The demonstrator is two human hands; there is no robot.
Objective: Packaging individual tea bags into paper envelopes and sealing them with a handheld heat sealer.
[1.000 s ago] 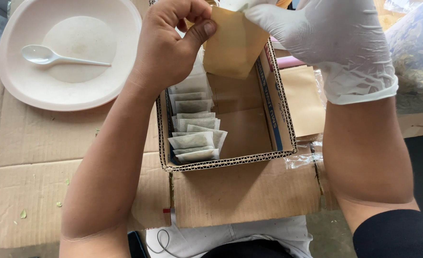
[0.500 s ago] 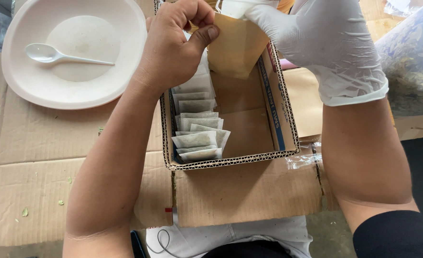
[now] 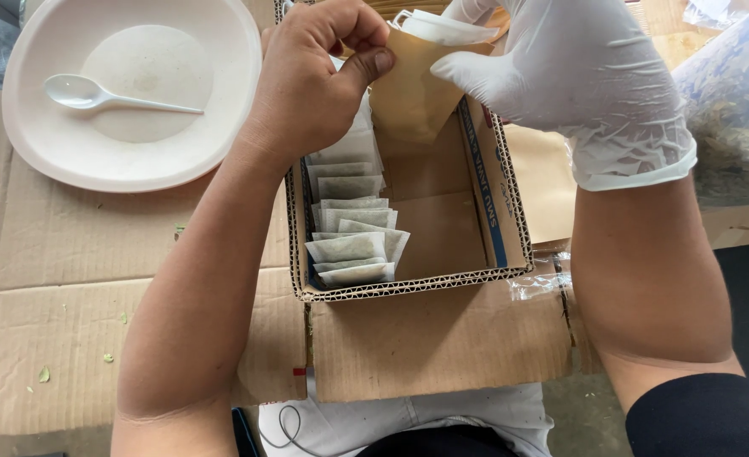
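Both hands have barely moved. Bare left hand pinches one brown paper pouch above one cardboard box; gloved right hand pinches it too. About eight tea bags fill the box. One plate holds one spoon.

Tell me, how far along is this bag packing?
Done: a row of filled white sachets stands in the cardboard box. In hand: the left hand and gloved right hand hold a brown paper pouch with white sachets in its mouth. Left: the box's right half is bare.
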